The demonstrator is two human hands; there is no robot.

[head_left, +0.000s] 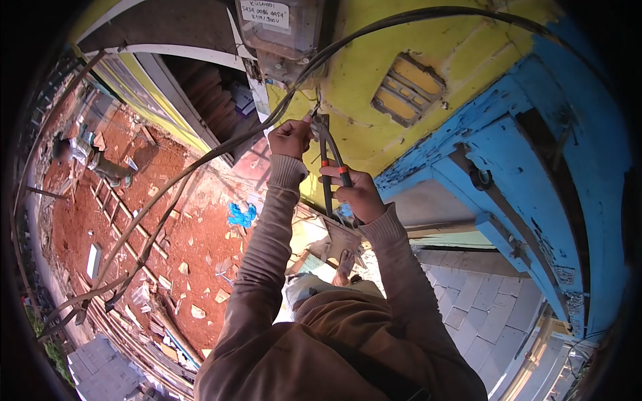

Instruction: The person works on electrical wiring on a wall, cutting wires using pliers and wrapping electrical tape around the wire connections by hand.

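Head view: right hand (358, 192) wrapped round pliers (326, 162); left hand (291, 138) seemingly pinching a thin wire (317, 101) at their far end; probably wire-working, next move wants steady fingers

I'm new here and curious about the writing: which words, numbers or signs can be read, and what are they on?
"KUSNADI": top line of the white label on the meter box.
"5434 0086 4454": second line of that label; some digits are uncertain.
"R1M/900V": third line, also uncertain.
Speckled patch low on the blue frame: too small to tell whether it bears writing.
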